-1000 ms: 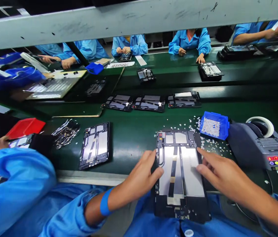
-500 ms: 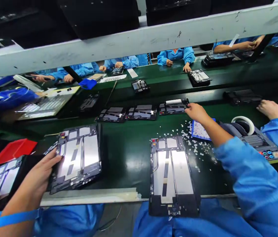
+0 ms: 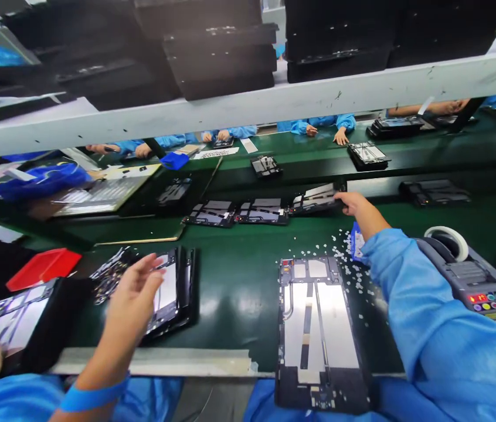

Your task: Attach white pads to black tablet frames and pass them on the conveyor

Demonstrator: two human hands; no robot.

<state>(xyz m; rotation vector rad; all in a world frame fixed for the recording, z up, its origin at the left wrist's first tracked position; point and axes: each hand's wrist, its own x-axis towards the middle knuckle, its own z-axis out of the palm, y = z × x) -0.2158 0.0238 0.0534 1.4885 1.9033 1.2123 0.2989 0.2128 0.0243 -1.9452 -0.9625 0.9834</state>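
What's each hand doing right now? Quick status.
Left hand: open, by the stacked tablets; can't tell if touching.
Right hand: closed on the edge of the rightmost tablet in the row of three.

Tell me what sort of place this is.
Probably an electronics assembly or repair line: opened tablets along a green bench, a tape dispenser, and people in blue sleeves opposite.

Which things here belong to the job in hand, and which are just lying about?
In the job, apparently:
held device, in the right hand
device stack, near the left hand
front device

Likely just lying about:
red tray
heap of strips
tape roll
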